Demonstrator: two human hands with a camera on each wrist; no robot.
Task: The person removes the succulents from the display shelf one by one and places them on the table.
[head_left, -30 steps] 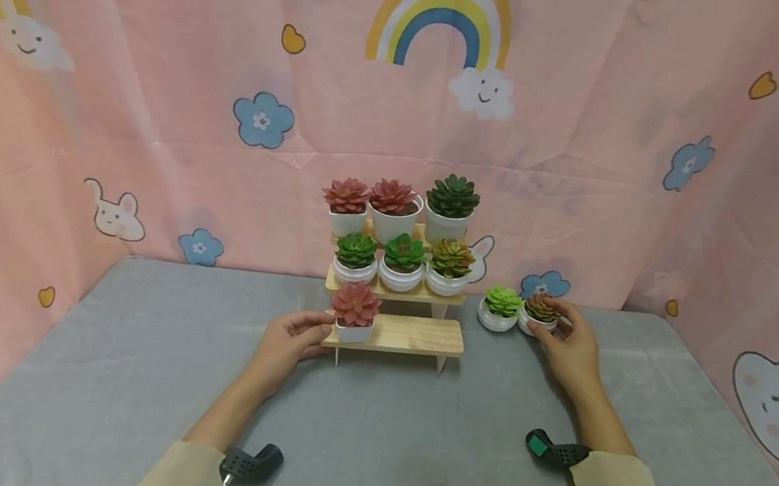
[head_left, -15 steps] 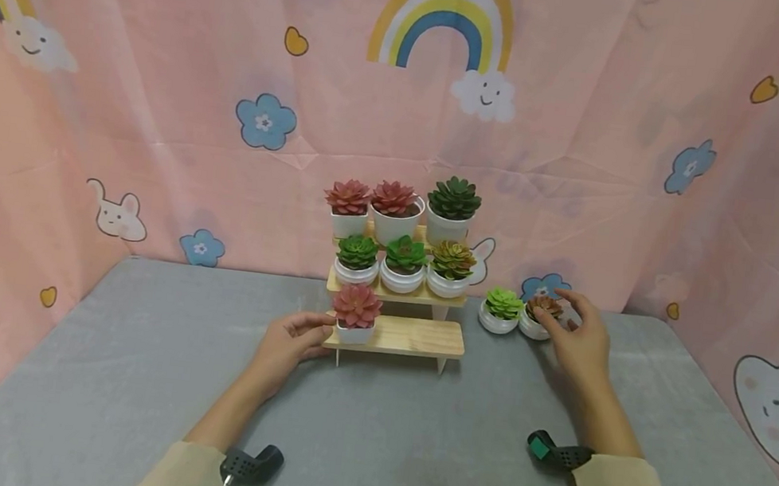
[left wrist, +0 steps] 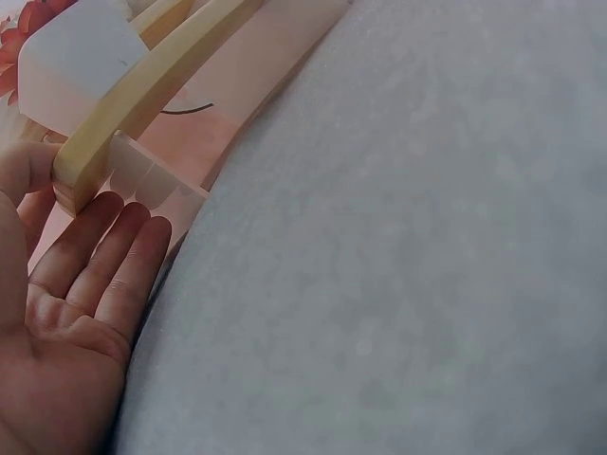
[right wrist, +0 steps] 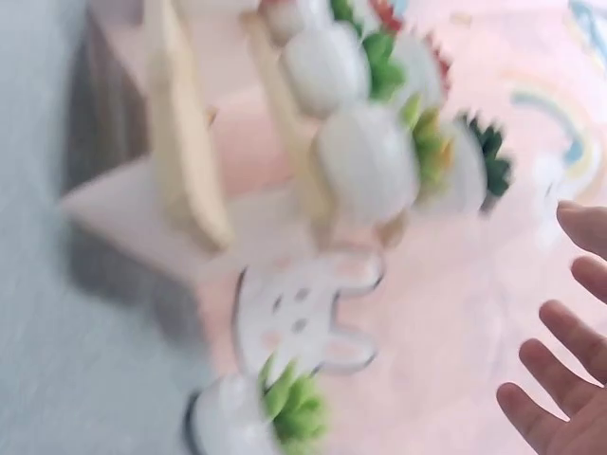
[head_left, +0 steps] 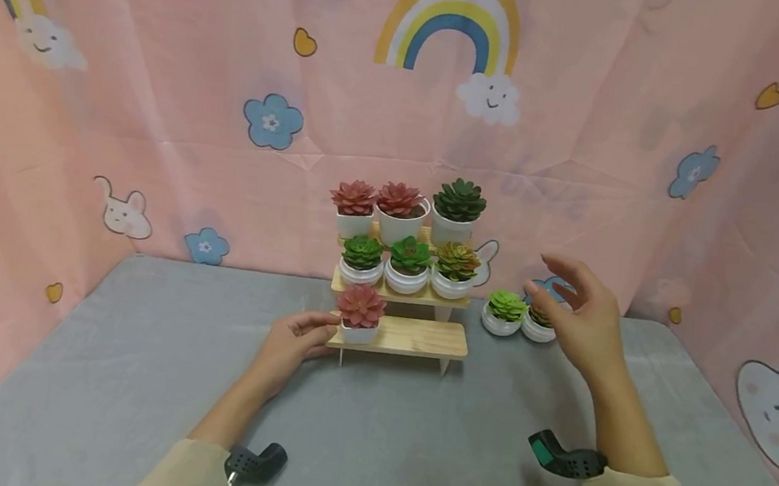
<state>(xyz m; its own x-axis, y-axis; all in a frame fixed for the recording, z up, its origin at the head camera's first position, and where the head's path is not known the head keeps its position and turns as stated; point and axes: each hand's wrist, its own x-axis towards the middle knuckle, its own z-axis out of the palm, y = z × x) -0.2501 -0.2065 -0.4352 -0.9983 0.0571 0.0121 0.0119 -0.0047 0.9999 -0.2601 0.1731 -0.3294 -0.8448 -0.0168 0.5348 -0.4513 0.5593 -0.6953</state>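
Right hand (head_left: 589,326) lifted off the brown succulent (head_left: 537,330), fingers loose, empty.
It's on the table (head_left: 395,444), below and left of that nearer hand; left hand (head_left: 286,342) seems to pinch the stand (head_left: 425,338), partly hidden.

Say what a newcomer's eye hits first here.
Probably the tiered wooden stand at mid-table, its seven potted succulents in red, green and yellowish tones. Next, the right hand, raised with fingers spread beside two loose pots right of the stand, while the left hand holds the bottom tier's left end. Behind it all, the pink backdrop, with a rainbow above the stand.
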